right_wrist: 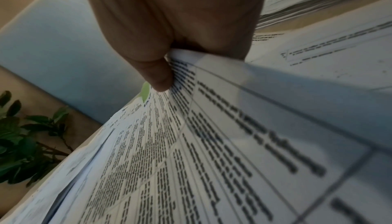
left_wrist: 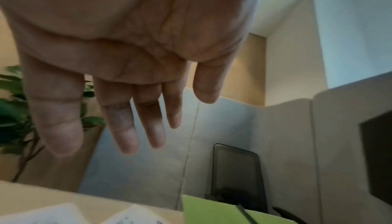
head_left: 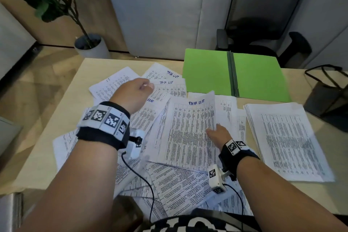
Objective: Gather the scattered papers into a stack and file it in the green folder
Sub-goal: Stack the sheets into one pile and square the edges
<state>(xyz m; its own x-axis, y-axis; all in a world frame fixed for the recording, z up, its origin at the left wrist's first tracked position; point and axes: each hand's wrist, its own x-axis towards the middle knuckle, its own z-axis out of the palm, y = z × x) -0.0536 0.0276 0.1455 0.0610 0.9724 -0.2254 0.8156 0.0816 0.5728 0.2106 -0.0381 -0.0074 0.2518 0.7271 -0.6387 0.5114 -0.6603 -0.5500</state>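
Printed task-list sheets lie scattered across the wooden table (head_left: 62, 100). My right hand (head_left: 216, 132) pinches the right edge of one sheet (head_left: 188, 130), thumb on top, and lifts it off the heap; in the right wrist view the thumb (right_wrist: 157, 76) presses on that sheet (right_wrist: 212, 143). A squared stack of papers (head_left: 286, 137) sits at the right. The green folder (head_left: 259, 75) lies spread open at the back of the table. My left hand (head_left: 139, 88) hovers above the far-left sheets; its fingers (left_wrist: 127, 127) hang straight and hold nothing.
A black desk organiser (head_left: 327, 96) stands at the table's right edge. Behind the table are an office chair (head_left: 263, 24), grey partition panels and a potted plant (head_left: 90, 43). Cables from the wrist cameras trail over the near papers.
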